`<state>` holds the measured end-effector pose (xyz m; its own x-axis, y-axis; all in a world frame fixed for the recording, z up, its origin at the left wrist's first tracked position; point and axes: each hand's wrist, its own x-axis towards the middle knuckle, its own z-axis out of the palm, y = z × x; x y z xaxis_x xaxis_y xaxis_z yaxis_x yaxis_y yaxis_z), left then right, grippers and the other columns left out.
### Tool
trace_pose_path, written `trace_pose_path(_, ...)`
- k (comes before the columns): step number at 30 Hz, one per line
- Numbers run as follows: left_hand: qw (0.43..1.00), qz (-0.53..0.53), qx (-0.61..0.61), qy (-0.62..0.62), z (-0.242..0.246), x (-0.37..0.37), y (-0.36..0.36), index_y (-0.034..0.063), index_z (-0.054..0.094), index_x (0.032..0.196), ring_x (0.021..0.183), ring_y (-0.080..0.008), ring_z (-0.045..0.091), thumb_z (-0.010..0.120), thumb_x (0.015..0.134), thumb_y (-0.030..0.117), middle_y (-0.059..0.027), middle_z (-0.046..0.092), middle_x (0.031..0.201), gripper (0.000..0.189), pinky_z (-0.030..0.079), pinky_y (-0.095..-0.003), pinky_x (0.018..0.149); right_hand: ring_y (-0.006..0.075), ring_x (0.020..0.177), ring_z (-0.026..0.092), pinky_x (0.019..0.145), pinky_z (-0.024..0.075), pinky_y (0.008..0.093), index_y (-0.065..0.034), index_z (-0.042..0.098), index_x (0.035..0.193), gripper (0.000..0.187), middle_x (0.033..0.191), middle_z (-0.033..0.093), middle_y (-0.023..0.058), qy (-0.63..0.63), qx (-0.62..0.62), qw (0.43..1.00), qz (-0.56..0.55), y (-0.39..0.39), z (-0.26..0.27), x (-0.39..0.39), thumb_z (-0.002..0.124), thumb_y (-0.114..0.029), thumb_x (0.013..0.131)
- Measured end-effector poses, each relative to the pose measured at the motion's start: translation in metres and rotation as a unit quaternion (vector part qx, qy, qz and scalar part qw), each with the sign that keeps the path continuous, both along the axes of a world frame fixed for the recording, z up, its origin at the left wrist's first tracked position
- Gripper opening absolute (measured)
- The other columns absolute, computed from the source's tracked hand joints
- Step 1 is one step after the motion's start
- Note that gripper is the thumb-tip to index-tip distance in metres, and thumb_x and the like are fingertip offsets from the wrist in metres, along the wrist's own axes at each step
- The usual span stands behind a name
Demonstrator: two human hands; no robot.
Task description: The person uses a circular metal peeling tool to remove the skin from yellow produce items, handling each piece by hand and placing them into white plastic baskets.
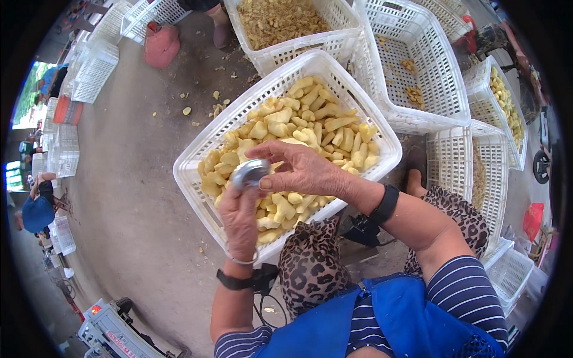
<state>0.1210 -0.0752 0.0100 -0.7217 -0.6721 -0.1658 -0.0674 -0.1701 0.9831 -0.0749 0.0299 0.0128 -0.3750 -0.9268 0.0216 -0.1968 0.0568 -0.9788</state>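
Note:
My left hand (239, 219) is raised over the near left side of a white plastic crate (197, 154), its fingers closed on a round, shiny metal object (251, 172). Motion blur hides what exactly that object is. My right hand (300, 168) reaches in from the right, thumb and fingers spread around the object's side. Whether they touch it I cannot tell. Under both hands, peeled ginger pieces (340, 129) fill much of the crate, pale yellow and knobbly. Both of my wrists wear black straps, and a bangle circles the left one.
Beyond stand a crate of brownish scraps (282, 24) and a crate with a few yellow bits (394, 67). More crates (488, 179) line the right. A pink bag (162, 44) and loose peelings (187, 110) lie on the concrete floor (130, 170). A vehicle's corner (118, 331) shows lower left.

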Motion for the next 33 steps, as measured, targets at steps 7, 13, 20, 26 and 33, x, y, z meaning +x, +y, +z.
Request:
trace_pose_path(7,0.984,-0.172,0.034,-0.011,0.019,-0.088,0.026,-0.0037,0.070,0.126,0.095,-0.0111,0.070,0.065,0.107,0.010,-0.0048,0.075,0.108,0.024,0.057,-0.0257,0.085,0.0114,0.093,0.071,0.076,0.0597,0.0253,-0.0081,0.075,0.118,0.031,0.104,0.077,0.0046,-0.214,-0.029,0.962,-0.167,0.057,0.017,-0.036,0.077,-0.034,0.100)
trace_pose_path(13,0.942,-0.219,-0.226,-0.113,-0.068,-0.206,0.006,-0.0013,0.071,0.121,0.091,-0.0200,0.073,0.074,0.097,0.023,-0.0110,0.077,0.103,0.034,0.057,-0.0335,0.084,0.0139,0.091,0.073,0.072,0.0619,0.0296,-0.0101,0.065,0.130,0.030,0.107,0.075,0.0036,-0.257,-0.042,0.907,-0.331,0.149,0.048,-0.085,0.070,-0.024,0.105)
trace_pose_path(20,0.757,-0.333,-0.509,-0.238,-0.154,-0.263,0.004,0.0020,0.068,0.106,0.110,-0.0408,0.069,0.062,0.093,0.015,-0.0197,0.075,0.109,0.019,0.054,-0.0493,0.095,0.0164,0.087,0.074,0.066,0.0624,0.0325,-0.0102,0.065,0.129,0.031,0.107,0.074,0.0037,-0.336,-0.091,0.871,-0.347,0.221,0.062,-0.059,0.071,-0.004,0.099)
trace_pose_path(26,0.702,-0.339,-0.578,-0.242,-0.177,-0.259,-0.002,0.0049,0.068,0.121,0.114,-0.0403,0.069,0.059,0.095,0.012,-0.0211,0.074,0.115,0.029,0.054,-0.0490,0.099,0.0151,0.085,0.074,0.063,0.0617,0.0310,-0.0084,0.068,0.122,0.024,0.105,0.075,0.0043,-0.321,-0.180,0.876,-0.310,0.238,0.069,-0.051,0.073,-0.006,0.099)
trace_pose_path(33,0.890,-0.341,-0.215,-0.211,-0.118,-0.236,-0.023,0.0123,0.053,0.147,0.094,-0.0280,0.073,0.071,0.087,0.007,-0.0098,0.071,0.102,0.063,0.062,-0.0410,0.075,0.0134,0.083,0.073,0.062,0.0605,0.0298,-0.0081,0.069,0.123,0.026,0.104,0.074,0.0041,-0.351,-0.177,0.847,-0.358,0.232,0.066,-0.050,0.071,-0.003,0.098)
